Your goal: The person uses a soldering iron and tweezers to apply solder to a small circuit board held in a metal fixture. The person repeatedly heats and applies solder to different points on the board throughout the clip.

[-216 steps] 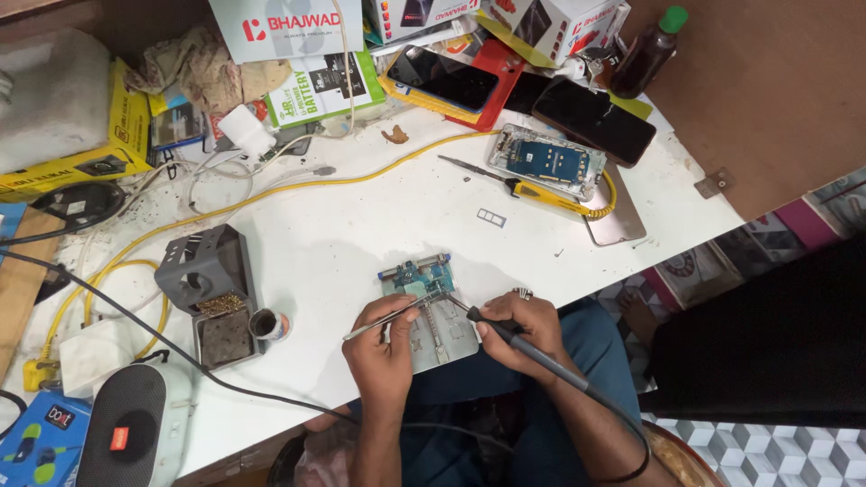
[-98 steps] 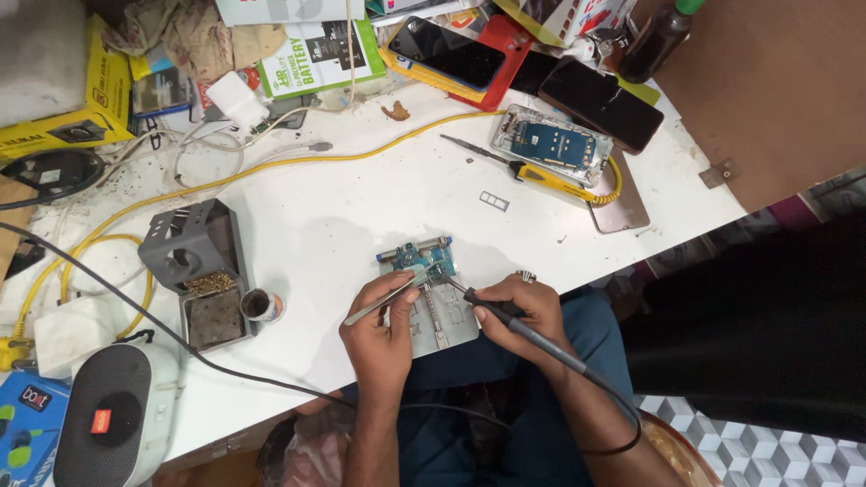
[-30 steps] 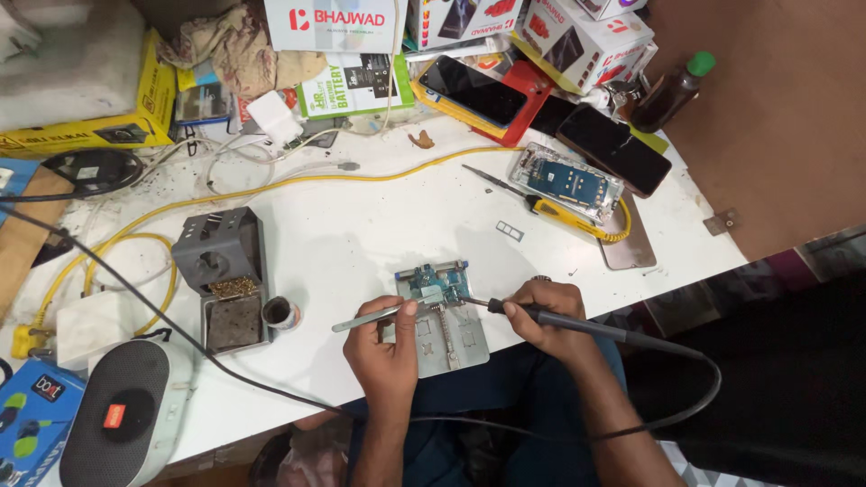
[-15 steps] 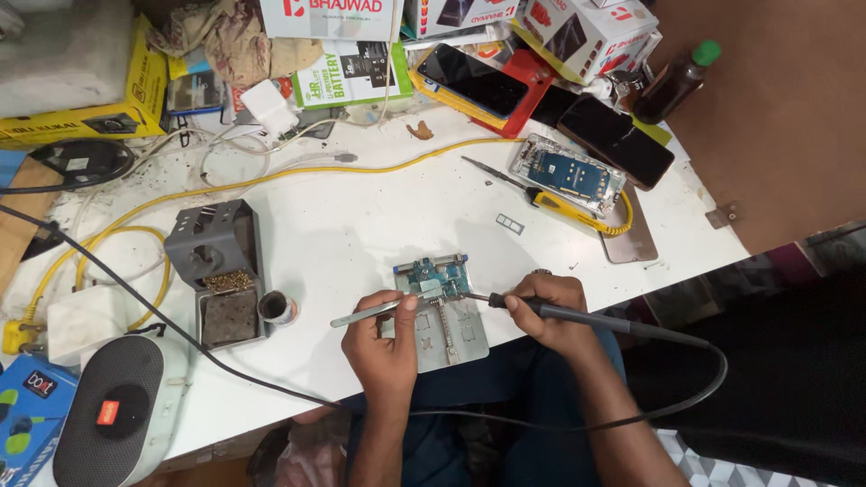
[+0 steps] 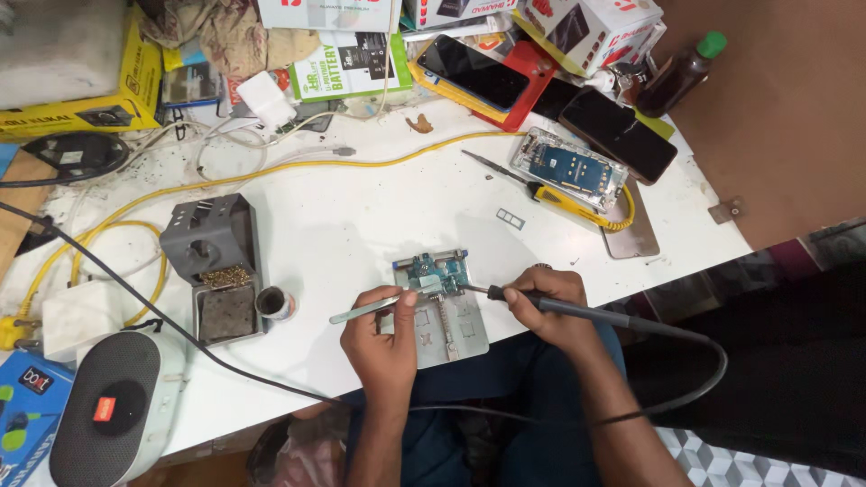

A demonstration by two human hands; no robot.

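A small blue-green circuit board [image 5: 431,271] is clamped at the far end of a metal holder plate [image 5: 458,335] at the near edge of the white table [image 5: 361,216]. My left hand [image 5: 386,341] grips metal tweezers [image 5: 365,309], their tips resting at the board. My right hand [image 5: 550,307] holds a black soldering iron [image 5: 577,308] like a pen, its tip touching the board's right side. The iron's dark cable loops down past my right forearm.
A grey soldering stand [image 5: 215,266] with brass wool and a small round pot [image 5: 273,302] sit to the left. An opened phone [image 5: 568,169], a yellow screwdriver [image 5: 541,191], phones, boxes, a yellow cable and a brown bottle [image 5: 681,63] crowd the far side. A grey speaker [image 5: 115,406] is lower left.
Both hands stay at the board with tweezers and iron; only the camera has shifted slightly.
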